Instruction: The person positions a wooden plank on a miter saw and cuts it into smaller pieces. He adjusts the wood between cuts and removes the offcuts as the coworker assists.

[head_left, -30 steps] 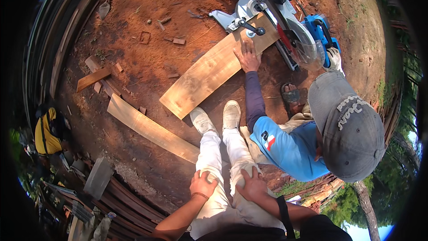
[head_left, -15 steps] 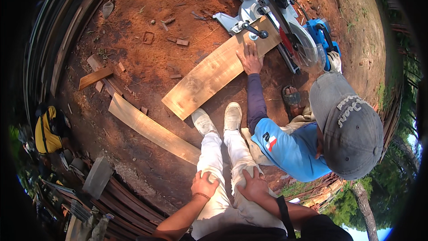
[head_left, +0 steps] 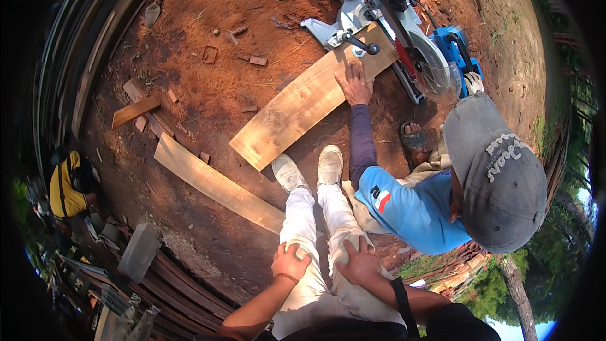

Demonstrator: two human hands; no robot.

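Left hand (head_left: 291, 261), right hand (head_left: 360, 264) spread on trousers (head_left: 298, 218), empty; co-worker's hand (head_left: 355, 86) flat on board (head_left: 297, 113) at saw (head_left: 413, 28); cut seemingly unfinished.

Room left, blocked right

You have open ground (head_left: 235, 164) between the left end of the wide board (head_left: 290, 113) and the narrow board (head_left: 218, 182). Right of your legs (head_left: 300, 215), a co-worker (head_left: 410, 215) blocks you, one arm (head_left: 363, 136) over the wide board's near edge; the saw (head_left: 347, 14) bars its right end.
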